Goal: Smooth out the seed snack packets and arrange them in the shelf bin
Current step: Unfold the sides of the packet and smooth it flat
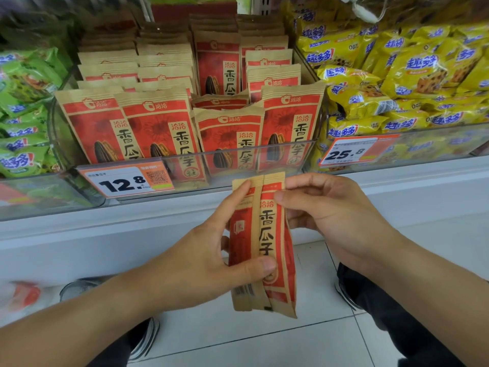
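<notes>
A red and tan seed packet (267, 234) stands upright in front of the shelf, folded lengthwise down its middle. My left hand (211, 258) grips it, thumb across its lower front and a fingertip near its top left corner. My right hand (328, 215) pinches its upper right edge with the thumb on the front. Just beyond, the clear shelf bin (285, 154) holds several rows of the same packets (158, 131) standing upright, with a few lower ones in the middle row.
Green snack bags (23, 112) fill the bin on the left and yellow snack bags (412, 83) the bin on the right. Price tags (124, 181) hang on the bin fronts. Below are the white shelf ledge (105, 234), the tiled floor and my shoes.
</notes>
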Demonstrator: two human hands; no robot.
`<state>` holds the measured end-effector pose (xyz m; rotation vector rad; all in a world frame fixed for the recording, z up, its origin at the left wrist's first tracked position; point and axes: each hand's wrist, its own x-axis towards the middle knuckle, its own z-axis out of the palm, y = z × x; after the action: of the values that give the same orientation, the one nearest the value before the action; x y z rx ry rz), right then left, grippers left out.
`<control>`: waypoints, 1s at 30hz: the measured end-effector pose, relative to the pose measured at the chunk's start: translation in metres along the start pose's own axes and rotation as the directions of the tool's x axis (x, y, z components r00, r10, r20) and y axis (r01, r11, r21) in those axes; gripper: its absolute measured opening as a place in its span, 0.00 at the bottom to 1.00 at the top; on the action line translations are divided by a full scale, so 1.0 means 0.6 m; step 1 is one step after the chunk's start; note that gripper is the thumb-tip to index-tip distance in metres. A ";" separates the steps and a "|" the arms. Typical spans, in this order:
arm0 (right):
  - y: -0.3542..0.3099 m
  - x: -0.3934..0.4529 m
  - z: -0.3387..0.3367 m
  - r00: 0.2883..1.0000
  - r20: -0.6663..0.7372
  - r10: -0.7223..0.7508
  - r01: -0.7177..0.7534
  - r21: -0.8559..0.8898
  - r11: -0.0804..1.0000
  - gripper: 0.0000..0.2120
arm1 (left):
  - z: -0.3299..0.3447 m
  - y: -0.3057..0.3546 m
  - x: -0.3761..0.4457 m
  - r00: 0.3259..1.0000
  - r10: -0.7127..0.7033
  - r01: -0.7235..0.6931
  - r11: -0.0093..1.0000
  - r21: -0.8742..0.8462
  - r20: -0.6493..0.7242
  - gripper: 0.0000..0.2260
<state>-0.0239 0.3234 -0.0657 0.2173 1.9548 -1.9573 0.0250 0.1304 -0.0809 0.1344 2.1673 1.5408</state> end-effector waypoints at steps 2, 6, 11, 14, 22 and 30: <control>0.002 -0.001 0.000 1.000 0.005 0.010 -0.010 0.017 1.000 0.11 | -0.002 -0.001 0.000 0.999 -0.017 0.017 1.000 -0.006 0.036 0.49; 0.001 -0.003 0.001 1.000 0.011 -0.003 0.003 0.014 1.000 0.08 | -0.007 -0.006 0.001 0.995 -0.031 0.030 1.000 0.009 0.100 0.56; -0.003 -0.018 0.008 0.987 0.156 -0.030 0.058 -0.178 0.982 0.21 | -0.005 -0.014 0.003 0.996 -0.060 0.057 0.997 0.046 0.061 0.60; 0.004 -0.029 0.012 0.950 0.308 0.043 0.047 -0.280 0.959 0.38 | -0.005 -0.017 0.004 0.997 -0.076 0.075 0.996 0.044 0.027 0.60; 0.019 -0.031 0.016 0.959 0.282 -0.006 0.076 -0.239 0.968 0.40 | 0.006 -0.012 0.004 0.996 -0.071 0.068 0.997 0.047 0.048 0.55; 0.015 -0.023 0.009 0.959 0.279 -0.043 0.101 -0.198 0.975 0.32 | -0.002 -0.026 0.012 0.998 -0.022 0.024 0.999 -0.023 0.055 0.53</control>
<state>-0.0071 0.3203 -0.0687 -0.1749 1.9873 -1.6990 0.0207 0.1263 -0.0970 0.1423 2.1003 1.5313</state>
